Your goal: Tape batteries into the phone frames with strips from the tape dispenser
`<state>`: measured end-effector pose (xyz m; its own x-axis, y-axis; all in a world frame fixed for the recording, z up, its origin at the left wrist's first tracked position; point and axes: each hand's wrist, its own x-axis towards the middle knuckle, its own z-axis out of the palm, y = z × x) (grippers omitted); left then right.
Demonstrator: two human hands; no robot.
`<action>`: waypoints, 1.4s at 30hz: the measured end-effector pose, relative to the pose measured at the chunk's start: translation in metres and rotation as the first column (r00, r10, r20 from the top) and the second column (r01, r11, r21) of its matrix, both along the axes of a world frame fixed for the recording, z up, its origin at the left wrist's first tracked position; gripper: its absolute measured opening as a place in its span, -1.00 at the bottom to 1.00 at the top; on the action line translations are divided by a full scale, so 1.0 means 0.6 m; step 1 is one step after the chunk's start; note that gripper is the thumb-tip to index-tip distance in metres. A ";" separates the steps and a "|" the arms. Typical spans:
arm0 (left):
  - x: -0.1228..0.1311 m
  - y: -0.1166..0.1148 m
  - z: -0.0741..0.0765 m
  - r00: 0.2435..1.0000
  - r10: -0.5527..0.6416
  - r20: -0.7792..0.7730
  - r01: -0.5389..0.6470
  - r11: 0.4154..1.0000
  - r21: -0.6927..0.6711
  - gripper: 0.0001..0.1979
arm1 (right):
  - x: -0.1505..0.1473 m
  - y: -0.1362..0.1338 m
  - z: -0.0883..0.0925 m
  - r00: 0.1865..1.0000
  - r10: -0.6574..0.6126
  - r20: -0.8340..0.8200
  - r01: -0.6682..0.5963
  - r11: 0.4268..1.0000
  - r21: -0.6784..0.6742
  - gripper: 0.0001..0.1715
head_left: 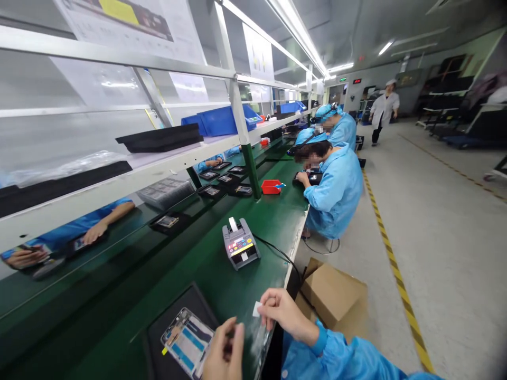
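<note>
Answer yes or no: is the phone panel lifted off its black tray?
No, the phone panel lies in the black tray, while the right hand pinches the white tab of a clear film.

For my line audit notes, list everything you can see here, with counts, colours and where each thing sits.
Electronic tape dispenser: 1, grey, on the bench.
Workbench: 1, green, running ahead.
Phone-like device: 1, silver and blue, on the mat.
Mat: 1, black, lower left of the bench.
Bin: 1, red, further along the bench.
Cardboard box: 1, brown, on the floor beside the bench.
Seated co-workers: 2, blue suits, along the bench.
Walking person: 1, white coat, in the aisle.
Floor stripe: 1, yellow and black, along the aisle.
Clear film: 1 piece, white tab, in the right hand.
Left hand: 1, bottom edge.
Right hand: 1, blue sleeve.
</note>
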<state>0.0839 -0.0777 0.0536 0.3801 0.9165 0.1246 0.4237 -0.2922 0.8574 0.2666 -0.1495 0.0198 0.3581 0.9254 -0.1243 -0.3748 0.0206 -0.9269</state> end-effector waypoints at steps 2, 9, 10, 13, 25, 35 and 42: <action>0.043 -0.018 -0.013 0.980 -0.199 -0.019 0.199 0.980 -0.032 -0.30 | -0.010 -0.017 0.001 1.000 -0.024 -0.003 0.024 1.000 0.016 -0.31; 0.078 -0.045 -0.061 0.864 -0.498 -0.071 0.495 0.867 -0.054 -0.26 | 0.006 -0.102 -0.028 0.992 -0.087 0.089 0.092 0.994 -0.056 -0.36; 0.080 -0.051 -0.065 0.832 -0.550 -0.076 0.547 0.835 -0.056 -0.25 | 0.009 -0.120 -0.032 0.991 -0.063 0.115 0.072 0.995 -0.072 -0.38; 0.083 -0.067 -0.069 0.730 -0.674 -0.117 0.671 0.739 -0.065 -0.27 | 0.013 -0.172 -0.033 0.987 0.020 0.161 0.001 0.992 -0.126 -0.48; 0.057 -0.081 -0.084 0.558 -0.799 -0.225 0.787 0.595 -0.162 -0.64 | 0.274 -0.467 0.258 0.123 -0.965 0.230 0.966 0.170 0.195 -0.78; 0.058 -0.110 -0.147 0.474 -0.760 -0.444 0.809 0.575 -0.121 -0.78 | 0.332 -0.593 0.390 -0.436 -0.896 -0.081 0.808 -0.429 0.404 -0.75; 0.077 -0.110 -0.175 0.549 -0.781 -0.296 0.801 0.593 -0.079 -0.63 | 0.298 -0.536 0.278 -0.361 -0.923 -0.132 0.785 -0.377 0.491 -0.89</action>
